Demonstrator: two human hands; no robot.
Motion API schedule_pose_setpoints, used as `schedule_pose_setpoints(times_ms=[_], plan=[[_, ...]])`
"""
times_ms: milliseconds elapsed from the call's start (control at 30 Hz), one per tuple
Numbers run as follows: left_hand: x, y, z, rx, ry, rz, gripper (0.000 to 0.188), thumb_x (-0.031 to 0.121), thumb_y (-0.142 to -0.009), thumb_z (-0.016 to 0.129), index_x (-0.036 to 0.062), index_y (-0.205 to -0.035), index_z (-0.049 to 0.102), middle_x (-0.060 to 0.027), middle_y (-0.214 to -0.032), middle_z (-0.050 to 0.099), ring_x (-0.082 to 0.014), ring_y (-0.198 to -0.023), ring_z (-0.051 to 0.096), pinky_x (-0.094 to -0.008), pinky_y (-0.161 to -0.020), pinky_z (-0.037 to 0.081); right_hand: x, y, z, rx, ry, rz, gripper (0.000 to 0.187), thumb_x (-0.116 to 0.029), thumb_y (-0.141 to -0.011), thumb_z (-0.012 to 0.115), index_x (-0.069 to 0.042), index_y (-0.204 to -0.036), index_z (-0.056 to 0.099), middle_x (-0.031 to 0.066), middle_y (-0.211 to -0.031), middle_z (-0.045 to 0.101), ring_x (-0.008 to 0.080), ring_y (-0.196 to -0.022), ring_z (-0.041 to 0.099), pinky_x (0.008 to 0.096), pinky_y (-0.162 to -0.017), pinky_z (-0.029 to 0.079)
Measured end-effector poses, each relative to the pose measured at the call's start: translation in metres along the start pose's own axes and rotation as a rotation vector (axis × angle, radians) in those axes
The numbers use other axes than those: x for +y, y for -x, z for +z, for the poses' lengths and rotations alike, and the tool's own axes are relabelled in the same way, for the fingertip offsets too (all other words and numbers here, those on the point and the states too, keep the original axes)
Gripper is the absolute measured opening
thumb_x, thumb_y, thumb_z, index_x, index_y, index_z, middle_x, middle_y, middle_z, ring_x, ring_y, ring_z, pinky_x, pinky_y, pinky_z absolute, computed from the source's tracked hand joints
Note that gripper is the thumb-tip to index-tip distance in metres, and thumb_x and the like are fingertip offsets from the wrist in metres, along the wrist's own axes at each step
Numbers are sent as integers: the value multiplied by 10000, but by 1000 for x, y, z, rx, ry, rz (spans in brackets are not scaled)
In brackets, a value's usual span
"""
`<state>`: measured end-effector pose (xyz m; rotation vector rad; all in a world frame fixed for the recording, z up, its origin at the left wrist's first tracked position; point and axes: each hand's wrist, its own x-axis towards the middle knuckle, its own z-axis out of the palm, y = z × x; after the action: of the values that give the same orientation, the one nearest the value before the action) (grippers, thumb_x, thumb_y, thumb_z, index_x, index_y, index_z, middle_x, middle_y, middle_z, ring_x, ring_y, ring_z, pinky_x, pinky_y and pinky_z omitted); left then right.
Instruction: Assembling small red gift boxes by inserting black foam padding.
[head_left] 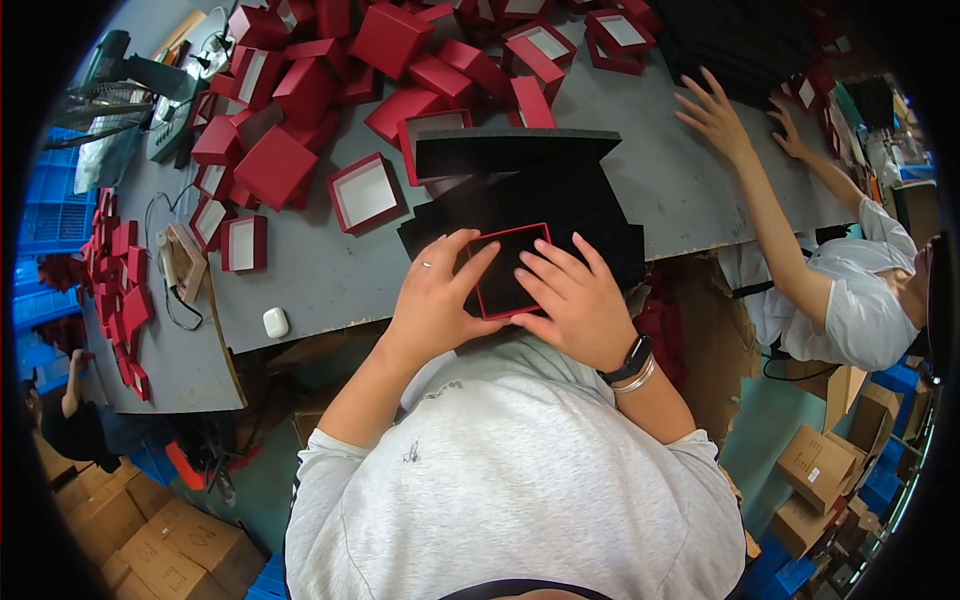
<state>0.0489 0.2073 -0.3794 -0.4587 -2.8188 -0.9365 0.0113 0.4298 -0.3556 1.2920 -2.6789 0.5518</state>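
In front of my body is a small red box (520, 231), its inside filled by a black lining (500, 288). My left hand (432, 292) grips the box's left side, thumb along the near edge and fingertips at the far left corner. My right hand (578, 300) holds the right side, with its fingers bent over the black lining and its thumb at the near edge. Just beyond the box lie black sheets (590, 205). A thick black foam slab (510, 155) rests behind them, in front of a red box.
Red boxes (390, 40) with white insides pile up across the far table. A white earphone case (276, 322) sits near the table's front edge. At left are small red pieces (122, 290) and a fan (110, 85). A co-worker's hand (715, 115) reaches toward black sheets (735, 45) at right.
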Motion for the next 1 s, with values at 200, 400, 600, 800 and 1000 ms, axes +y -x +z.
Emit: schedule_pose_setpoints(times_ms=[200, 400, 600, 800, 1000], plan=[[7, -5, -9, -71, -99, 6, 819, 398, -608, 888, 27, -1279, 600, -132, -1323, 517, -279, -1198, 562, -462, -1123, 381, 20, 18, -9, 34, -98, -125, 166, -181, -763, 749, -71, -877, 700, 2, -1043, 673, 204, -1008, 589, 443, -1032, 470], [3, -5, -10, -106, -133, 3, 887, 420, -605, 890, 24, -1322, 550, -131, -1362, 498, -280, -1225, 548, -477, -1147, 339, 21, 19, 0, 88, -83, -131, 170, -89, -729, 680, -68, -897, 695, 24, -1021, 664, 206, -992, 583, 421, -987, 508], [-18, 2, -17, 100, 94, 33, 986, 495, -605, 897, 52, -1383, 484, -165, -1478, 422, -369, -1336, 439, -485, -1143, 332, 27, 24, -1, 174, -120, -158, 193, -64, -736, 689, -65, -928, 703, 48, -997, 644, 232, -950, 612, 417, -914, 536], [-99, 25, -21, 392, -356, -459, 567, 238, -772, 831, 128, -1282, 607, -171, -1432, 461, -384, -1322, 415, -468, -1083, 382, 99, 56, -22, 324, 22, 405, 219, 40, -831, 652, -30, -1036, 683, 131, -988, 616, 336, -937, 594, 406, -828, 498], [-141, 41, -8, 369, -310, -529, 244, 141, -838, 758, 74, -1057, 673, -222, -1400, 511, -426, -1284, 476, -469, -1042, 417, 146, 48, -1, 418, -20, 675, 284, -56, -903, 654, -34, -1186, 672, 141, -1257, 615, 312, -1145, 602, 374, -982, 476]])
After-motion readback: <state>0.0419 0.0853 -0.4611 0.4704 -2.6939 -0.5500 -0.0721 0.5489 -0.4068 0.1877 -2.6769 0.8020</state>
